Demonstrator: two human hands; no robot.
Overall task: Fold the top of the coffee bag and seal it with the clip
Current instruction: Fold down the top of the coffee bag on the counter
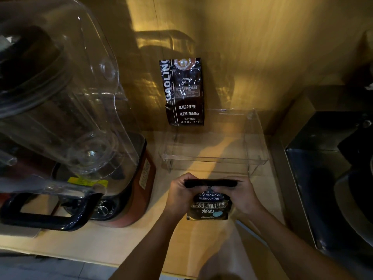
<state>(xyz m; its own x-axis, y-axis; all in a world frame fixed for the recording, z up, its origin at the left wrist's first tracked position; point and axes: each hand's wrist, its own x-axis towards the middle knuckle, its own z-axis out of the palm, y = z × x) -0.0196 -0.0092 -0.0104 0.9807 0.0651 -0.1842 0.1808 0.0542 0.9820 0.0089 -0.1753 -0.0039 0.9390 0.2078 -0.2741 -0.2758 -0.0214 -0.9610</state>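
both hands hold a small black blue mountain coffee bag (pixel 209 207) upright on the wooden counter (pixel 125 239), near its front edge. the left hand (pixel 181 196) and right hand (pixel 243 196) are closed on the ends of the bag's folded top (pixel 211 183). behind it sits a clear acrylic tray (pixel 214 156); a taller gaolino coffee bag (pixel 184 91) leans against the back wall. a blender (pixel 66 126) fills the counter's left end.

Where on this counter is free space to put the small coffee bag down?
Bare counter lies in front of the blender base, left of the left hand, out to the counter's front edge. A smaller strip shows right of the right hand, beside the dark appliance. It is crowded behind the Blue Mountain bag: the clear acrylic stand and the tall Gaoling bag.
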